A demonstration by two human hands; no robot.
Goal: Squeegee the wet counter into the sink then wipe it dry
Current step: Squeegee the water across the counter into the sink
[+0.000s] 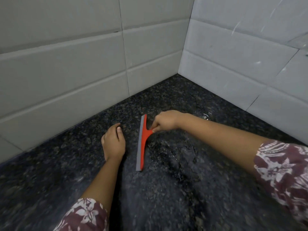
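A red squeegee (143, 142) is held on a wet, dark speckled granite counter (166, 197) in a tiled corner.

The right hand (164, 120), near the centre of the frame, has its fingers closed around the short red handle; the grey rubber blade lies along the left side of the tool, from the centre downward, and it touches the stone. The left hand (114, 142) is just beside the blade, on its left, resting on the counter with the fingers loosely curled and nothing in it. Water lies in shiny patches and ridges on the counter to the right of the squeegee and toward the lower centre. Both sleeves (283, 172) have a maroon and white flower pattern. Grey wall tiles (66, 55) fill the upper part of the frame.
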